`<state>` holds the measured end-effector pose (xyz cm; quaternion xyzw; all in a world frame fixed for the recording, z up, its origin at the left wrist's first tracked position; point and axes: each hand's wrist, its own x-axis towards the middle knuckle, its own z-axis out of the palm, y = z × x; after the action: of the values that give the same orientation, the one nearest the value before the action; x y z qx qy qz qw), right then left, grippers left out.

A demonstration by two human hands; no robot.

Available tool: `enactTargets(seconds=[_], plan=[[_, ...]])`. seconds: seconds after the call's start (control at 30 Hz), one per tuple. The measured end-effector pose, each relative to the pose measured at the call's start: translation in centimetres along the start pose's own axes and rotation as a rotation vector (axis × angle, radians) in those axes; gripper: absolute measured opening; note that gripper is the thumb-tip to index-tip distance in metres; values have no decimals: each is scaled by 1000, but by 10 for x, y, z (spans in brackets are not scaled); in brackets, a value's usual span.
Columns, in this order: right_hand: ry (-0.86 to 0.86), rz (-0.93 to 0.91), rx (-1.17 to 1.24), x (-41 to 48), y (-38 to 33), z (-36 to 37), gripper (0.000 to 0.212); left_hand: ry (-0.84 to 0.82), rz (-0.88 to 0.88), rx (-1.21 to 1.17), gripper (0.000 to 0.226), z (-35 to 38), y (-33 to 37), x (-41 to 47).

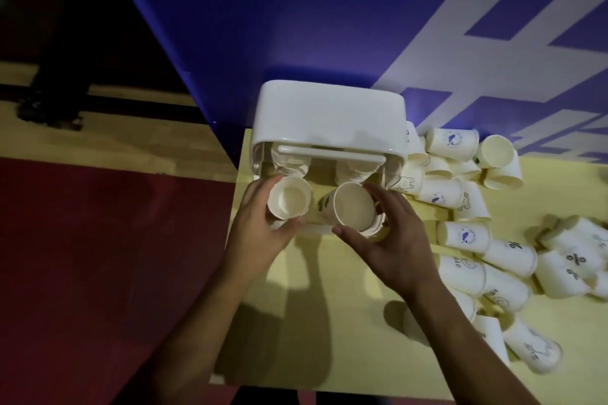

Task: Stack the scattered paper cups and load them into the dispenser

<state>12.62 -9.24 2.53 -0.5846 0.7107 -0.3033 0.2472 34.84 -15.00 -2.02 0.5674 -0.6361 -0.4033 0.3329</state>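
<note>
Evidently partway. Grips cup [289, 199] in left hand [260, 227], second cup [350, 207] in right hand [391, 240], fingers curled round each wall, at 6 o'clock of dispenser [329, 118]. Shows stacks [291, 163] already inside both tubes. Leaves many loose cups [460, 194] at 3 o'clock, unstacked.

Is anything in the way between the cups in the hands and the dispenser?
Nothing loose lies between. The left hand holds one cup, the right hand another cup, just before the dispenser. Both its openings already show stacked cups, which new ones would meet.
</note>
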Motion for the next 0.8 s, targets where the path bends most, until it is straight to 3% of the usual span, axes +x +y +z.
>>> enactTargets(seconds=[0.17, 0.5, 0.7, 0.8], plan=[[16, 25, 5, 6, 2, 3, 78, -85, -54, 98, 75, 12, -26, 6], [-20, -10, 27, 24, -17, 32, 78, -103, -136, 223, 73, 18, -40, 21], [-60, -85, -99, 29, -18, 70, 76, -183, -150, 128, 86, 4, -42, 15], [-92, -59, -141, 34, -6, 88, 78, -149, -199, 50, 76, -6, -41, 9]])
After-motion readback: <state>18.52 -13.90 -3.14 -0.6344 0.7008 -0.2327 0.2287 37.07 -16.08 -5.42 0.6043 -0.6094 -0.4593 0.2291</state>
